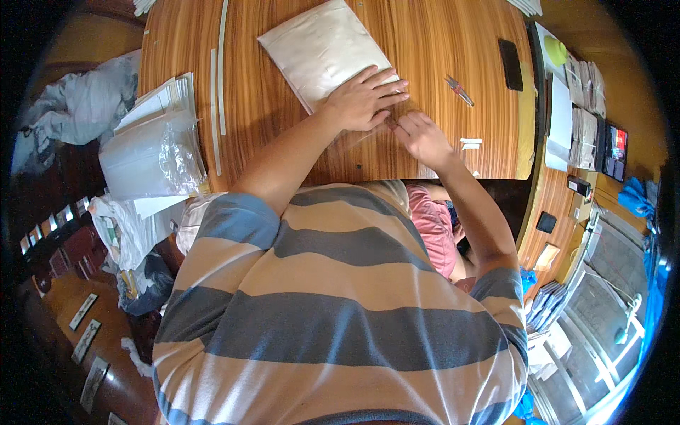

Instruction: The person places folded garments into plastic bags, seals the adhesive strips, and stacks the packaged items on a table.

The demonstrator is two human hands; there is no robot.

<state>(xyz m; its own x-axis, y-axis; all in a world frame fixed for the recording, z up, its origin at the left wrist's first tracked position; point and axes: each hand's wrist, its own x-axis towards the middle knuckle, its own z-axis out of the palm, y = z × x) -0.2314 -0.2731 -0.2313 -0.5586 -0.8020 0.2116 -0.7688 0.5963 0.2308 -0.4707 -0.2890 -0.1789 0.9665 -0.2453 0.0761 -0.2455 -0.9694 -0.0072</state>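
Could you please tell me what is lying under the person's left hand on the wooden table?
The left hand presses on the near corner of a flat white pouch lying on the table. Anything beneath the palm or pouch is covered.

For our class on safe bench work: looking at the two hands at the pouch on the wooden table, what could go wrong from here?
1. The left hand presses only one corner of the pouch; the rest lies free, so it may swivel or slide.
2. The right hand works close to the left fingers, so they could get in each other's way.
3. The small tool lies loose near the right hand and could get knocked.
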